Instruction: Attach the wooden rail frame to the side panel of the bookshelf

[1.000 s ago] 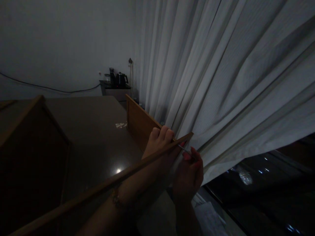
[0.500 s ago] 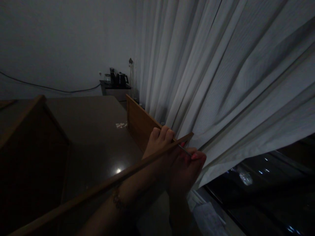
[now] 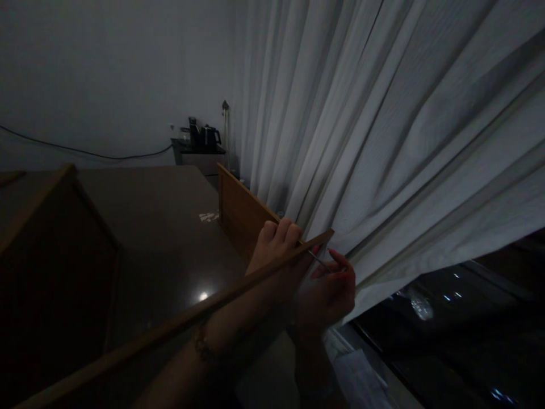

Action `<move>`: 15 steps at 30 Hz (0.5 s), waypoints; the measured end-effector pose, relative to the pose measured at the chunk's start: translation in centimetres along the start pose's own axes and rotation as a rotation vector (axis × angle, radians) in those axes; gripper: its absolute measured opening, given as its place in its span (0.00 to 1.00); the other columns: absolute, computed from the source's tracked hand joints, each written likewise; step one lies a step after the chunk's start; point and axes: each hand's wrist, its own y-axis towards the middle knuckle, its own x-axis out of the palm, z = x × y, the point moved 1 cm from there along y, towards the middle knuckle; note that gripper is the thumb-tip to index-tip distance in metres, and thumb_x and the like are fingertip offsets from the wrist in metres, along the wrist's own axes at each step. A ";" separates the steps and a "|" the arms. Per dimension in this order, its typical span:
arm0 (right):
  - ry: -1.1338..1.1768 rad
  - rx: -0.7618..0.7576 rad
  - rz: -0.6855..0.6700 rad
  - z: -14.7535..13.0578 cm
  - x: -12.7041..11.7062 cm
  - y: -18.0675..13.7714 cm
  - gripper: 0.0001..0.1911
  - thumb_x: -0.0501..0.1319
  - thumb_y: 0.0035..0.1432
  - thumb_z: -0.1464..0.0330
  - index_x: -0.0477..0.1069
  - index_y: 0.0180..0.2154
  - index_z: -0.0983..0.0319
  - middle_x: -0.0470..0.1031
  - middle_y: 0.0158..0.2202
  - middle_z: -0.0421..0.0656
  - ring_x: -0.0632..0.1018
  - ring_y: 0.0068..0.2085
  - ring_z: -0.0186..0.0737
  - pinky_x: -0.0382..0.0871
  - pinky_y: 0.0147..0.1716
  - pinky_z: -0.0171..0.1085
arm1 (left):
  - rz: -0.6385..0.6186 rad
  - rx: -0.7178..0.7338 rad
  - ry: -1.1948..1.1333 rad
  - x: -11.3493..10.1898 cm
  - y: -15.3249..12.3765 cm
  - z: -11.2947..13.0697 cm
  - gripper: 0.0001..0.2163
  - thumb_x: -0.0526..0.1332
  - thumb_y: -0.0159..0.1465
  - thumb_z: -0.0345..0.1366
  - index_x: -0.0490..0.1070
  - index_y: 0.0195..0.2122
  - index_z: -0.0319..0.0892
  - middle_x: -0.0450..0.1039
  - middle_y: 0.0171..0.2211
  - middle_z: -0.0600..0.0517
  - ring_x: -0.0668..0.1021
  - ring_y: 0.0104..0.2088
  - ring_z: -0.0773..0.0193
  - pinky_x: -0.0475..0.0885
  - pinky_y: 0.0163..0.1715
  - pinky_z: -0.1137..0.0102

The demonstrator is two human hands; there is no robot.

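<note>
My left hand (image 3: 276, 238), a bracelet on its wrist, is closed over the top edge of an upright wooden panel (image 3: 240, 201) near a corner. A long wooden strip (image 3: 204, 304) crosses in front of my left forearm and meets the panel by that hand. Just outside the corner, my right hand (image 3: 327, 292) has its fingers around the end of a thin metal rod, apparently a hex key (image 3: 318, 261). The rod's far tip reaches the wood; the fastening there is too dark to make out. One finger of my right hand is raised off the rod.
Another upright wooden panel (image 3: 55, 255) stands at left on the dark glossy table (image 3: 157, 210). Small pale pieces (image 3: 208, 217) lie beside the right panel. A white curtain (image 3: 340, 142) hangs close on the right. A black kettle (image 3: 209, 136) stands on a cabinet behind.
My right hand's fingers have loosened from a tight curl, and one finger has lifted and spread by the rod. My left hand and the wooden parts stay in place.
</note>
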 end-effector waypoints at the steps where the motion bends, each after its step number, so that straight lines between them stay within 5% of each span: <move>1: -0.031 -0.032 -0.023 0.1 -0.2 0.2 0.22 0.50 0.66 0.53 0.73 0.41 0.62 0.64 0.24 0.36 0.66 0.24 0.32 0.60 0.28 0.35 | 0.007 0.008 0.001 0.0 0.0 0.0 0.08 0.52 0.67 0.40 0.65 0.43 0.46 0.63 0.36 0.50 0.63 0.38 0.58 0.62 0.34 0.64; 7: -0.044 -0.179 -0.164 0.8 -1.4 1.1 0.19 0.51 0.66 0.55 0.74 0.38 0.60 0.66 0.24 0.37 0.67 0.26 0.35 0.61 0.30 0.37 | -0.024 -0.038 -0.024 0.1 0.0 -0.1 0.08 0.52 0.67 0.41 0.66 0.41 0.44 0.63 0.38 0.50 0.63 0.37 0.59 0.61 0.35 0.65; 11: 0.275 0.113 -0.416 0.6 -1.7 1.1 0.17 0.50 0.67 0.57 0.71 0.35 0.59 0.60 0.18 0.32 0.61 0.18 0.30 0.55 0.20 0.32 | -0.025 -0.057 -0.059 0.5 0.0 -0.2 0.09 0.52 0.67 0.42 0.66 0.38 0.43 0.64 0.37 0.49 0.62 0.37 0.59 0.61 0.34 0.64; 15: 0.440 0.321 -0.544 -0.3 -1.7 1.3 0.20 0.48 0.66 0.52 0.64 0.29 0.58 0.61 0.17 0.32 0.65 0.18 0.31 0.60 0.20 0.32 | -0.015 -0.105 -0.072 0.9 -0.1 -0.3 0.09 0.51 0.67 0.41 0.65 0.37 0.43 0.64 0.36 0.49 0.62 0.36 0.59 0.61 0.35 0.63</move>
